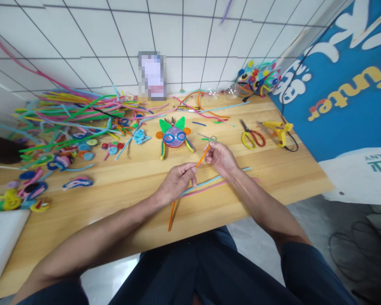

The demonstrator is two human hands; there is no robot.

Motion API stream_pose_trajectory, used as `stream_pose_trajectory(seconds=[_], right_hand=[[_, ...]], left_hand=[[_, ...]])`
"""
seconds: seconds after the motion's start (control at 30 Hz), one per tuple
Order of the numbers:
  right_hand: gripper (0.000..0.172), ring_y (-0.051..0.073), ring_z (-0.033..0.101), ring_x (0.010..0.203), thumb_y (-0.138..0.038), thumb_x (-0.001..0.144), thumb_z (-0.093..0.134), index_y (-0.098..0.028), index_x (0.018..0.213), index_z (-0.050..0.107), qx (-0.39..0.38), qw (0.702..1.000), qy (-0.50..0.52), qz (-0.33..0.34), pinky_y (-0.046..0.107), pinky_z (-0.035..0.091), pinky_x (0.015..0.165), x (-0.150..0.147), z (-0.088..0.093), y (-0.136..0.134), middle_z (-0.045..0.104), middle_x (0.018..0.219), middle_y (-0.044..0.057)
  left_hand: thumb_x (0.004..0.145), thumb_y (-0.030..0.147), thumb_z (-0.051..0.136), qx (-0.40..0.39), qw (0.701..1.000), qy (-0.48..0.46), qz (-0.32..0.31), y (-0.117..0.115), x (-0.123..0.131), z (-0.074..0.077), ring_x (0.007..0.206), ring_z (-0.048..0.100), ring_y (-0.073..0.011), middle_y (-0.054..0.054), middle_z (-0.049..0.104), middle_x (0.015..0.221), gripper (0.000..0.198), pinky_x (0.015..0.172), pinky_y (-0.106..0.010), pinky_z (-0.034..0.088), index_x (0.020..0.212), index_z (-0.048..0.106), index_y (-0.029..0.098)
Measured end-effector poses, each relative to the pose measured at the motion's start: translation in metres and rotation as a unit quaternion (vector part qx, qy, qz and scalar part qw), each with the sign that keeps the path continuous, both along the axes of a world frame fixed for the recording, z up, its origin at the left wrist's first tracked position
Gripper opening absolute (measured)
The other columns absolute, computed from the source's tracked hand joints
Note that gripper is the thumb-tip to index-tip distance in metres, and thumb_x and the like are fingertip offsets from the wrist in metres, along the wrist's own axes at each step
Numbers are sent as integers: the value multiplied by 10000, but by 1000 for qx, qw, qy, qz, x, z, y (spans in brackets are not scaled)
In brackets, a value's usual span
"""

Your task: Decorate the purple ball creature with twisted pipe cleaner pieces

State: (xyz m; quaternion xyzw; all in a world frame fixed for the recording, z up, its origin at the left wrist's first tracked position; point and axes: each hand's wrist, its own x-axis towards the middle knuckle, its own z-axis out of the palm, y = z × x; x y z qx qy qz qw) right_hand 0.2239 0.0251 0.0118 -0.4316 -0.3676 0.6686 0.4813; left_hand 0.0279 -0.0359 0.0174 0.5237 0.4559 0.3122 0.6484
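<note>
An orange pipe cleaner runs slantwise between my two hands. My left hand pinches it along its length, and its lower end hangs out below toward the table's front edge. At the upper end, the fingers of my right hand are closed on the tip. Beneath my hands lie a light blue pipe cleaner and a pink pipe cleaner, side by side on the wood. Just beyond sits a small pipe-cleaner figure with green ears, blue glasses rings and orange coils at its sides.
Scissors and a yellow glue gun lie on the right of the table. A heap of pipe cleaners fills the back left, with coiled pieces in front. A bag of colourful parts stands at the back right. A phone leans on the wall.
</note>
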Motion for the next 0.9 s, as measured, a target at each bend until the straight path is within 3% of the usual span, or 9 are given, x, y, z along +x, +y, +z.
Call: stream_pose_trajectory(seconds=[0.13,0.27,0.5,0.67,0.9], right_hand=[[479,73,493,497,-650,763,830,-188,766,703,62,997,-32,27,213,383,463,-8,1,-7,598,634,-34],[523,66,489,496,-687,753,838,-189,719,684,75,996,-45,29,208,381,470,-13,-1,-9,581,613,-40],[428,57,469,462,-537,696,921,-185,785,692,14,1000,13,25,197,388,445,-7,0,-3,558,591,-67],[432,46,453,463,-548,705,925,-198,825,702,23,999,24,-10,185,383,448,-5,3,-5,566,609,-77],[474,49,468,461,-617,723,899,-178,790,733,55,997,-26,41,177,387,448,-9,3,-10,567,569,-62]], left_hand=[[910,484,654,-10,999,-23,28,5,0,6,427,318,-76,26,645,591,586,444,-225,243,1332,722,84],[916,435,660,2,999,-37,31,6,0,8,430,325,-77,46,632,579,637,462,-224,272,1458,645,102],[950,348,637,-10,999,-33,-8,3,0,8,435,333,-71,60,628,577,605,481,-215,299,1522,602,153],[908,488,710,-66,995,-80,4,2,3,5,365,325,-56,54,616,570,697,398,-205,211,1474,614,94],[854,518,782,-92,989,-116,14,3,3,2,341,322,-42,42,641,577,658,372,-201,187,1356,700,101]])
